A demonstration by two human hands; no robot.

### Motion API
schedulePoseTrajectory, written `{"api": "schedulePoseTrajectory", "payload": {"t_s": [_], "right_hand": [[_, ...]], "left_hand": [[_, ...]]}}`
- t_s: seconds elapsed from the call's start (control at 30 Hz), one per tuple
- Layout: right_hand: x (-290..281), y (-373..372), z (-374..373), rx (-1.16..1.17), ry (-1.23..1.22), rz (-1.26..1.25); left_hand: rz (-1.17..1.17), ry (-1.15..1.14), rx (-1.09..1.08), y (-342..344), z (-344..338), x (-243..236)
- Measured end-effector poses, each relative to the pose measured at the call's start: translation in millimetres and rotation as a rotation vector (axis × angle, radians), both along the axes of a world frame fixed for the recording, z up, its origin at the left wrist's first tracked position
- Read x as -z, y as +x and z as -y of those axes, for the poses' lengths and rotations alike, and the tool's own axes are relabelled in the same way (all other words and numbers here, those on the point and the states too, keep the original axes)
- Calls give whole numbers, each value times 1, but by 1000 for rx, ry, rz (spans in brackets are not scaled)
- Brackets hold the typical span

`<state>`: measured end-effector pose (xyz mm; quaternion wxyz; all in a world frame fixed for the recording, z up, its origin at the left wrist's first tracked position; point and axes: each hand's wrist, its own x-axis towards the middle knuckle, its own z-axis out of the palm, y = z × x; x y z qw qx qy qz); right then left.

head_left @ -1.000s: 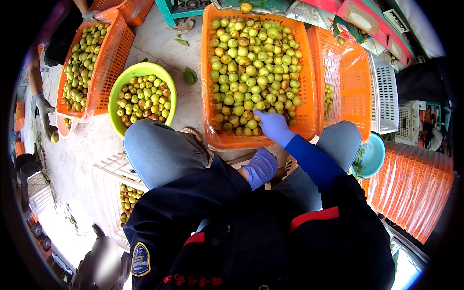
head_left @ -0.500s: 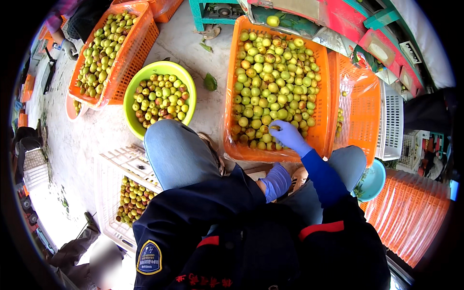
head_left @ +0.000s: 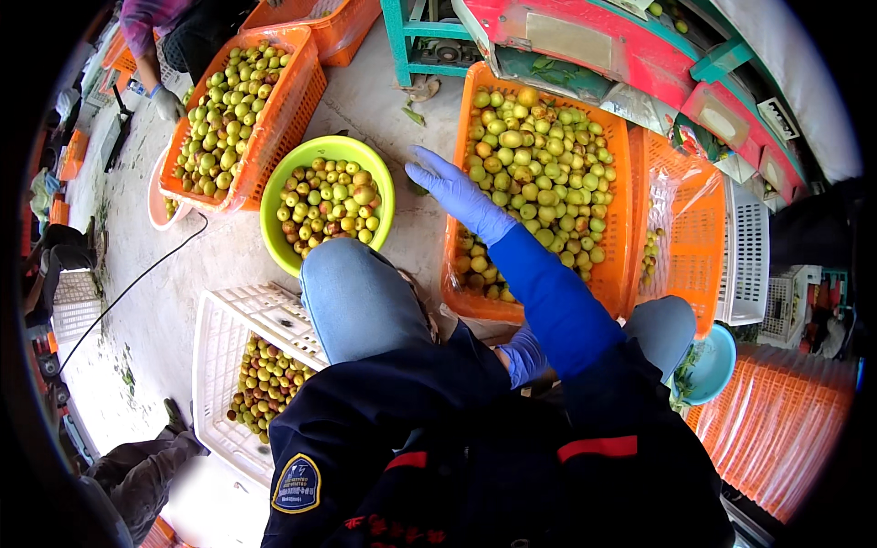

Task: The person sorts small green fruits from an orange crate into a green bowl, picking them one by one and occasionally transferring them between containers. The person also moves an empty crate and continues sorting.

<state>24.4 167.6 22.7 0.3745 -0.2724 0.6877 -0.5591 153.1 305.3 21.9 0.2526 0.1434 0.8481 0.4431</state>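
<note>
Our right hand [head_left: 454, 194] is spread flat, holding nothing, between the green bowl [head_left: 279, 187] and the orange crate [head_left: 622, 219]; our left hand's [head_left: 523, 355] grip we cannot tell.

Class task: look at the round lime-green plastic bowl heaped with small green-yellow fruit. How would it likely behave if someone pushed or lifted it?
The round lime-green plastic bowl looks full, so it is probably heavy for its size. Its small green-yellow fruit are round and piled near the rim, so tilting would likely spill rolling fruit. Pushed on the concrete floor, it would probably slide rather than tip.
</note>
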Motion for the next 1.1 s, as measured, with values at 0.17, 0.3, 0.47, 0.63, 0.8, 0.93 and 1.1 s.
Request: {"api": "schedulePoseTrajectory", "payload": {"t_s": [0.17, 0.3, 0.47, 0.63, 0.8, 0.93, 1.1], "right_hand": [[78, -49, -87, 220, 202, -150], [89, -71, -120, 272, 521, -529], [77, -82, -104, 84, 858, -752], [101, -82, -115, 46, 854, -1023], [81, -95, -70, 71, 534, -831], [101, -110, -15, -160, 652, -1032], [105, -105, 9, -287, 964, -1012]], "left_hand": [[52, -152, 161, -16, 31, -69], [110, -199, 242, -18, 21, -63], [-637, -212, 89, 30, -2, 11], [-395, -200, 153, 15, -14, 15], [-324, -170, 157, 14, -21, 24], [-314, -169, 190, 10, -17, 20], [-278, -170, 199, 15, -17, 21]]}}
